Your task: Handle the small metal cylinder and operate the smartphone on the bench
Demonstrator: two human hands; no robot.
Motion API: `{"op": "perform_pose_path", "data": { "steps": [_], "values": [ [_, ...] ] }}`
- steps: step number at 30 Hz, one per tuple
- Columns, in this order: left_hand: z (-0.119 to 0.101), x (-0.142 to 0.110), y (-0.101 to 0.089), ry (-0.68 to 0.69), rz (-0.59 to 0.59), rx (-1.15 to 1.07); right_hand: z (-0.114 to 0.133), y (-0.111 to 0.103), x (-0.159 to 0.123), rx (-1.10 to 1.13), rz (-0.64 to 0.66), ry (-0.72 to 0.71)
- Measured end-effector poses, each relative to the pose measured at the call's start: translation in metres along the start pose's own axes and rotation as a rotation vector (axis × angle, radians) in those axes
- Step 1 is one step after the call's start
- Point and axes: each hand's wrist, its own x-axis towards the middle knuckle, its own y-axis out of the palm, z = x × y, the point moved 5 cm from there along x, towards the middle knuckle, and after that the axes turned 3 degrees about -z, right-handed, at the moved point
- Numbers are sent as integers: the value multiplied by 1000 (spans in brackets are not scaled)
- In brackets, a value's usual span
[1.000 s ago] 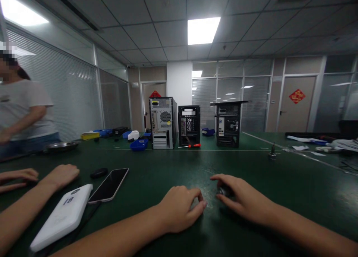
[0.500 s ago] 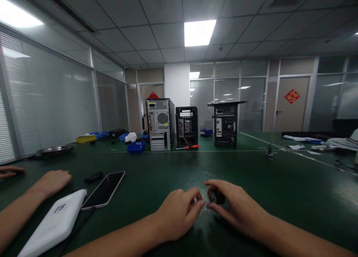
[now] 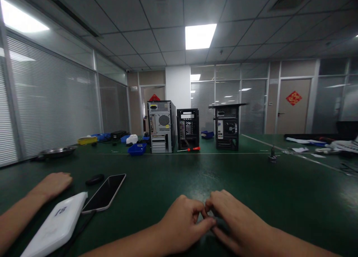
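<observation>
Low over the green table, my two hands meet at the fingertips. My left hand is closed, its thumb and forefinger pressed together against the fingers of the other hand. My right hand is curled, fingers bent inward and thumb low. Whatever lies between the hands is hidden by the fingers; half a second ago a small dark object showed in my right hand. Left of my forearm lie a phone with a dark screen, a white flat box with a handwritten mark and a black mouse-like object.
Another person's hand rests at the left. Farther back stand a grey computer case and two black ones. A red-handled screwdriver, a blue bin and a dark metal part are on the table.
My hands have come together and slightly lower, and the right fingers have curled in. The dark object in my right hand is now covered. Another hand at the far left has left the view.
</observation>
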Motion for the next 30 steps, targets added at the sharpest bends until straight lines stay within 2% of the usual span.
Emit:
{"op": "perform_pose_path", "data": {
  "steps": [6, 9, 11, 14, 17, 20, 23, 26, 30],
  "values": [
    [2, -1, 2, -18, -52, 60, 5, 2, 2, -70, 22, -42],
    [-2, -2, -5, 8, -59, 102, 0, -6, 5, -29, -14, 12],
    [-2, -1, -11, 26, -58, 183, -16, -14, 7, 20, -58, 95],
    [4, 0, -18, 20, -23, 386, -65, -30, 3, 106, -138, 266],
    [13, 2, -19, 26, 35, 583, -137, -46, -14, 135, -242, 405],
    [18, 3, -17, 25, 64, 640, -214, -59, -43, 118, -327, 591],
    [21, 3, -16, 20, 74, 624, -271, -66, -71, 96, -408, 727],
    [22, 3, -14, 25, 86, 626, -299, -59, -85, 136, -399, 832],
    [22, 4, -14, 39, 90, 631, -304, -52, -84, 159, -369, 874]
  ]
}}
